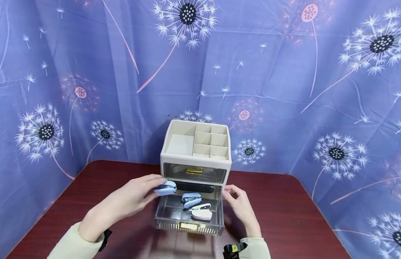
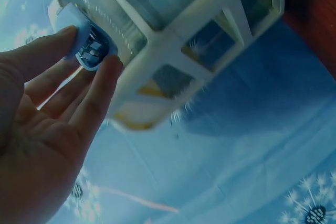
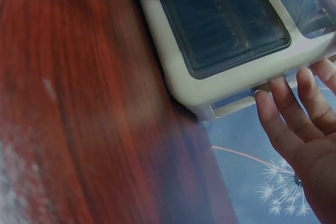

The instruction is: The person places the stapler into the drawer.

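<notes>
My left hand [image 1: 137, 194] pinches a light blue stapler [image 1: 166, 188] between thumb and fingers, over the left side of a pulled-out clear drawer [image 1: 168, 213]. In the left wrist view the stapler [image 2: 88, 40] shows its metal inside, between thumb and fingertips. Inside the drawer lie another blue stapler [image 1: 191, 200] and a white stapler [image 1: 201, 214]. The drawer belongs to a cream desktop organizer [image 1: 177, 158]. My right hand [image 1: 241, 207] is at the organizer's right side by the drawer; in the right wrist view its fingertips touch the cream frame [image 3: 247, 67], holding nothing.
The organizer's upper drawer [image 1: 177, 172], with a gold handle, is closed. Its top has one large compartment and several small ones. Beneath is a dark red wooden table [image 1: 284, 212]. A blue dandelion-print curtain [image 1: 268, 72] hangs right behind and around the table.
</notes>
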{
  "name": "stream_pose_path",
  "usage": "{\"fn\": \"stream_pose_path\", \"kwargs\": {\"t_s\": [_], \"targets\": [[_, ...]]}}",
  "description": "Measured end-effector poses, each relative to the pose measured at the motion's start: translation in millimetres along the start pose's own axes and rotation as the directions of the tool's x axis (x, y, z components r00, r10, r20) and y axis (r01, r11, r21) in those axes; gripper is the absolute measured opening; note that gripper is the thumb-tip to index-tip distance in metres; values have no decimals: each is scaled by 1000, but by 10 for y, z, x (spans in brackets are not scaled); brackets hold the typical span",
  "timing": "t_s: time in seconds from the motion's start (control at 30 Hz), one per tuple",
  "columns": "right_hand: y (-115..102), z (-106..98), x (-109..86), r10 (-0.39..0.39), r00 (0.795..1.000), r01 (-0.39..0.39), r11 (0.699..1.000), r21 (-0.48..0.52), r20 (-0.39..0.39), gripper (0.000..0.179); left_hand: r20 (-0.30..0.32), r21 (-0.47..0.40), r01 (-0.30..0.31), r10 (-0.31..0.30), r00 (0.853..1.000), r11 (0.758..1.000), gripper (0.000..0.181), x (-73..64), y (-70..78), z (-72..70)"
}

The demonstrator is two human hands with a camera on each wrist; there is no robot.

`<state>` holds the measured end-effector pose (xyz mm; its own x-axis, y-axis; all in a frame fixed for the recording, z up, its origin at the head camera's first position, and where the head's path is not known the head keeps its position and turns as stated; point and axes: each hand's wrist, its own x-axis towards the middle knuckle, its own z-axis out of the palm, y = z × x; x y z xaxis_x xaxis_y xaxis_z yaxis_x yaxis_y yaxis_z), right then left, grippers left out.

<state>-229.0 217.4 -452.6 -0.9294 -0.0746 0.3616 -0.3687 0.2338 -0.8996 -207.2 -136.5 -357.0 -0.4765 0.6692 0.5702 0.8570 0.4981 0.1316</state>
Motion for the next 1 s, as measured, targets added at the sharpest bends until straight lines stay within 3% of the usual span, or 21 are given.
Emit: {"fn": "stream_pose_path", "kwargs": {"t_s": [0.17, 0.33, 0.57, 0.67, 0.8, 0.87, 1.0], "targets": [[13, -15, 10, 2, 1000, -2, 1000, -12, 7, 9, 173, -20, -36, 39, 984, 999, 35, 93, 38, 122], [4, -12, 12, 8, 1000, -7, 1000, -18, 9, 9, 309, -10, -67, 67, 949, 998, 31, 165, 77, 191], [2, -5, 0, 14, 1000, -14, 1000, -10, 1, 9, 442, 11, -48, 38, 896, 999, 25, 264, 131, 239], [46, -3, 6, 0, 1000, 0, 1000, -7, 6, 9, 486, 5, -44, 36, 873, 999, 21, 288, 144, 273], [246, -2, 35, -16, 1000, 16, 1000, 5, 5, 10, 520, 17, -60, 42, 853, 998, 22, 308, 141, 321], [340, -6, 49, -24, 1000, 24, 1000, 9, -1, 10, 525, 30, -70, 43, 850, 997, 23, 318, 137, 342], [372, -24, 54, -41, 999, 41, 999, 2, -19, 10, 512, 62, -99, 54, 857, 993, 24, 343, 130, 381]]}}
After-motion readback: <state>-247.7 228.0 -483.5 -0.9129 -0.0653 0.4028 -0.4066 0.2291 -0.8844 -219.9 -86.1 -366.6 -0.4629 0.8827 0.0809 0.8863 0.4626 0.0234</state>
